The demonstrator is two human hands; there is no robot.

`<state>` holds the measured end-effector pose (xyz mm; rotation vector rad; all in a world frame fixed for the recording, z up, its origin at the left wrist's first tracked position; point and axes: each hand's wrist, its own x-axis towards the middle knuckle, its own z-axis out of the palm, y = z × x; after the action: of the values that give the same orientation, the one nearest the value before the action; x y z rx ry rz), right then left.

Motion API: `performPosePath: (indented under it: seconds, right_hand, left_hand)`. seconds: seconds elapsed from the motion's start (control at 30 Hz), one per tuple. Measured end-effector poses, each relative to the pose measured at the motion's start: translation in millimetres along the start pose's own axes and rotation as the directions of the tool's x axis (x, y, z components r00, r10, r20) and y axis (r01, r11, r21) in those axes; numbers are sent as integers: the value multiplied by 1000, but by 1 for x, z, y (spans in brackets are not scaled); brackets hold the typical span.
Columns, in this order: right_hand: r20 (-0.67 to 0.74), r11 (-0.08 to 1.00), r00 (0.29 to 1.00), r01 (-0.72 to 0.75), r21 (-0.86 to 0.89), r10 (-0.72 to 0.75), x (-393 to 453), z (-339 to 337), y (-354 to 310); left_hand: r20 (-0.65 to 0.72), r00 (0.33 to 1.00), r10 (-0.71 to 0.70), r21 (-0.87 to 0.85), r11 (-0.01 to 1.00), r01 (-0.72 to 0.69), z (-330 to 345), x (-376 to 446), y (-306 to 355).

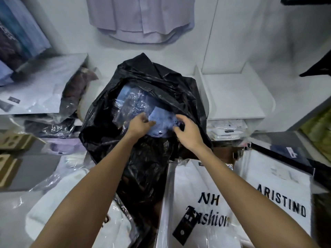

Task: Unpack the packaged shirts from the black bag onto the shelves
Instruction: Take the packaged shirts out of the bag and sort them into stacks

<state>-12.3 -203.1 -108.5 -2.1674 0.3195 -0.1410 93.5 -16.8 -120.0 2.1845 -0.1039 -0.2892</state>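
Observation:
A large black plastic bag stands open in the middle, its mouth facing me. Inside lies a blue packaged shirt in clear wrap, on top of darker wrapped shirts. My left hand reaches into the bag mouth and pinches the near left edge of the blue shirt's package. My right hand curls its fingers over the package's right edge, by the black bag's rim. White shelves stand behind the bag on the right.
A brown wrapped shirt leans on the left shelf. White printed bags and packaged white shirts crowd the floor in front. Folded white shirts fill the lower right shelf. A lilac shirt hangs on the wall.

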Motion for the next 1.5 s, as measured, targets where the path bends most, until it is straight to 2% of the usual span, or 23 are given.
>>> performPosePath:
  seconds: [0.1, 0.2, 0.3, 0.4, 0.47, 0.57, 0.63, 0.7, 0.8, 0.87, 0.93, 0.97, 1.03, 1.17, 1.23, 1.37, 1.5]
  right_hand:
    - [13, 1000, 1000, -10, 21, 10, 3, -7, 0]
    - [60, 985, 997, -53, 164, 44, 3, 1, -24]
    - [154, 960, 988, -34, 279, -10, 0, 25, -63]
    - [254, 933, 964, -15, 359, -82, -8, 50, -104]
    - [288, 911, 945, 23, 412, -154, -13, 64, -129]
    - [324, 902, 910, 106, 419, -257, -20, 72, -165]
    - [327, 903, 898, 152, 401, -296, -26, 70, -185]
    - [243, 904, 911, 236, 357, -334, -27, 66, -197]
    - [88, 897, 928, 322, 303, -363, -19, 50, -198]
    - [40, 871, 944, 284, 400, -326, -12, 32, -192]
    - [1, 802, 934, 307, 512, -358, -11, 11, -189]
    - [-8, 754, 920, 326, 570, -391, -13, 1, -190]
    - [-4, 666, 905, 316, 676, -426, -15, -19, -197]
    - [-14, 522, 898, 268, 810, -440, -17, -66, -209]
    - [-37, 514, 916, 257, 818, -399, -17, -83, -206]
    - [13, 512, 955, 148, 846, -298, -21, -89, -184]
    - [167, 679, 937, 92, 728, -306, -36, -61, -164]
  left_hand:
    - [-26, 1000, 14, -215, 977, -19, -20, -3, 5]
    - [-77, 997, -7, -357, 934, -21, -65, -14, 13]
    - [-132, 991, -7, -439, 897, -52, -115, -32, 19]
    - [-224, 973, -47, -573, 814, -92, -152, -58, 34]
    - [-243, 970, -23, -600, 789, -131, -167, -73, 45]
    - [-174, 984, 27, -643, 754, -134, -173, -94, 59]
    - [-124, 989, 84, -623, 769, -143, -171, -103, 69]
    - [-33, 985, 170, -582, 798, -157, -173, -113, 79]
    - [107, 959, 263, -627, 767, -140, -189, -119, 79]
    - [12, 973, 230, -574, 799, -182, -195, -113, 70]
    - [-204, 968, 146, -509, 829, -233, -192, -105, 68]
    - [-262, 957, 124, -494, 834, -244, -190, -102, 67]
    - [-262, 954, 146, -487, 833, -261, -185, -100, 69]
    - [-138, 952, 275, -544, 782, -304, -178, -105, 81]
    - [-96, 953, 286, -601, 747, -285, -170, -110, 90]
    - [-186, 943, 277, -663, 673, -328, -154, -121, 101]
    - [-293, 935, 200, -759, 547, -355, -150, -145, 88]
